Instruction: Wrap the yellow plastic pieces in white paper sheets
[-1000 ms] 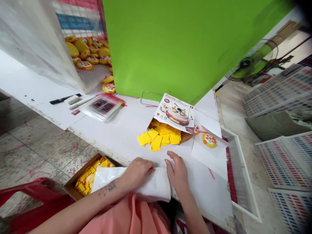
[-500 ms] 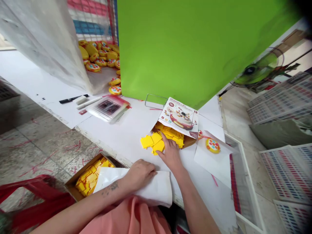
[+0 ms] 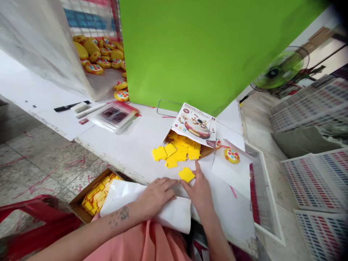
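The right hand grips a yellow piece between thumb and index finger, over the near part of the table; whether the piece touches the tabletop is unclear. It is squarish, with no clear long axis, and sits diagonally, one corner toward 3 o'clock at the index finger.

Taking the piece as the clock's centre, the left hand lies at 8 o'clock on a white bag, its fingers loosely together, pointing to about 2; I cannot tell whether they pinch anything. The bag's long axis runs roughly from 9 to 3.

At 11 o'clock, a yellow pile spills from a printed box. A spotted disc rests on paper around 2, and a carton of yellow pieces stands between 8 and 9.
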{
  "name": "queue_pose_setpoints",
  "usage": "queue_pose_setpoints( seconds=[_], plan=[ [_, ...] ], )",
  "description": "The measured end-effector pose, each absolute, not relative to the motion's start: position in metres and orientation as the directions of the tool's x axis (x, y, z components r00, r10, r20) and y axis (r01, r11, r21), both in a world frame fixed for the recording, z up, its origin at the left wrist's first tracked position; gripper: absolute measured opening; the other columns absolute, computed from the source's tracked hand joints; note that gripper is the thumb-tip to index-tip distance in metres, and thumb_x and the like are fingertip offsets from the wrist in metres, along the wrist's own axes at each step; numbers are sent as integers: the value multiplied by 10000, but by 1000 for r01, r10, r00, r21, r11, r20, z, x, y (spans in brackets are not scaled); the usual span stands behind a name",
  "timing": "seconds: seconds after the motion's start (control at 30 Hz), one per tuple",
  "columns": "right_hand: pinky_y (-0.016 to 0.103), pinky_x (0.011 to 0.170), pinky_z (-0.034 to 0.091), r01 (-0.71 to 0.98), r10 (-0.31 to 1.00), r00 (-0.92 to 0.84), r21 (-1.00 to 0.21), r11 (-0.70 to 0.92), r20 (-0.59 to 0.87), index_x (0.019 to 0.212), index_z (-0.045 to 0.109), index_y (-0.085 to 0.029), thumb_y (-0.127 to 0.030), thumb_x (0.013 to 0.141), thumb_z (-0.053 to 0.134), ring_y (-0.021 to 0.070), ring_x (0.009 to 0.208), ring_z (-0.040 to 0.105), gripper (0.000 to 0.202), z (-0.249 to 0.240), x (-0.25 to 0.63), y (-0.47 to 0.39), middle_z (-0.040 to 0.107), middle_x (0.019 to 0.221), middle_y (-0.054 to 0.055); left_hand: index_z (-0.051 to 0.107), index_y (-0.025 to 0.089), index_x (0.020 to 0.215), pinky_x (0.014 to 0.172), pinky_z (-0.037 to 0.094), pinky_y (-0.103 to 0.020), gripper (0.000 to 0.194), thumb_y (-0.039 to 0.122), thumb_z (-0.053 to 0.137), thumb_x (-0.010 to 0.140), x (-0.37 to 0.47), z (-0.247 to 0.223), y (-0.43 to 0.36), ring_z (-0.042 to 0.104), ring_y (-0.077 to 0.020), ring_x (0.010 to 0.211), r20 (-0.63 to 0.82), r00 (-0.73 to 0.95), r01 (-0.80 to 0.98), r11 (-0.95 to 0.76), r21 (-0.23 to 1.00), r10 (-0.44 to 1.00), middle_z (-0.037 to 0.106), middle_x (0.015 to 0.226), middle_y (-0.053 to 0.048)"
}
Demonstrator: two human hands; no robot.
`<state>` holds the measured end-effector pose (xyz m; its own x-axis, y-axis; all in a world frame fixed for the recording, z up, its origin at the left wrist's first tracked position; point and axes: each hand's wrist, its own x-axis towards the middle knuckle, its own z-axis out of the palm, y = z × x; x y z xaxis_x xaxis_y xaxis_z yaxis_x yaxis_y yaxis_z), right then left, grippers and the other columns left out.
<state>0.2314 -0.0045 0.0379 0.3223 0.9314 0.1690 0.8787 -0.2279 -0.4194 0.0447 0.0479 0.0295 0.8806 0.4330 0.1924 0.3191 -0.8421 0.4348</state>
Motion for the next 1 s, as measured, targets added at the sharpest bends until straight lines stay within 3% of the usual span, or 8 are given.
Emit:
queue_pose_setpoints(
  seconds=[0.07,0.17,0.27,0.4,0.57,0.7,0.87,1.0],
  plan=[
    [450,797,455,849,928,346,-468,-246,140,1404,162,-210,-351,749,604,281,930,552,803,33,228,-16,575,1030,109,592,174,942,883,381,-388,201,266,419,898,47,32,45,451,-246,1117,198,903,272,-865,422,381,464,1313,-95],
    [424,807,473,757,928,361,-609,-238,86,1417,110,-251,-254,744,595,251,975,539,830,27,229,-23,530,1126,105,603,177,910,794,419,-350,241,294,392,909,50,35,45,551,-209,916,111,934,255,-849,463,341,633,1012,-79],
    [372,763,503,645,930,363,-737,-202,62,1417,98,-277,-168,734,549,208,938,558,825,22,236,-23,477,1216,109,622,176,851,730,432,-305,286,330,388,908,53,37,48,583,-187,782,39,929,298,-808,508,368,647,798,-49],
    [326,727,512,552,932,358,-816,-174,44,1414,106,-278,-130,744,492,150,816,579,787,26,243,-19,463,1280,105,597,203,1015,753,446,-280,292,366,381,906,52,35,50,612,-181,831,5,883,375,-711,595,470,660,890,-42],
    [359,847,466,679,990,140,-729,-87,12,1421,52,-296,-113,807,375,173,992,547,718,62,242,-17,448,1340,57,302,245,1325,778,458,-301,457,334,411,890,49,31,54,617,-196,916,-67,721,527,-485,698,689,577,1176,-68],
    [402,965,387,792,989,-130,-607,62,-69,1417,39,-330,-36,767,307,186,1224,395,763,91,235,-16,307,1435,-11,189,260,1374,860,430,-314,632,329,512,836,51,35,61,583,-203,1007,-64,708,460,-391,797,703,565,1203,-55],
    [374,878,455,743,998,-50,-669,15,-33,1413,87,-336,-72,764,360,178,1046,526,752,97,221,-12,329,1419,23,538,180,1022,660,443,-239,237,324,493,838,55,41,62,588,-151,735,-156,791,367,-255,894,591,645,833,-17],
    [302,722,496,560,978,208,-823,-97,27,1418,69,-298,-115,763,448,109,694,560,778,89,214,-11,422,1345,96,535,144,869,604,417,-211,210,346,530,815,56,34,59,531,-119,694,-188,791,232,-2,973,582,605,796,-10]
  ],
)
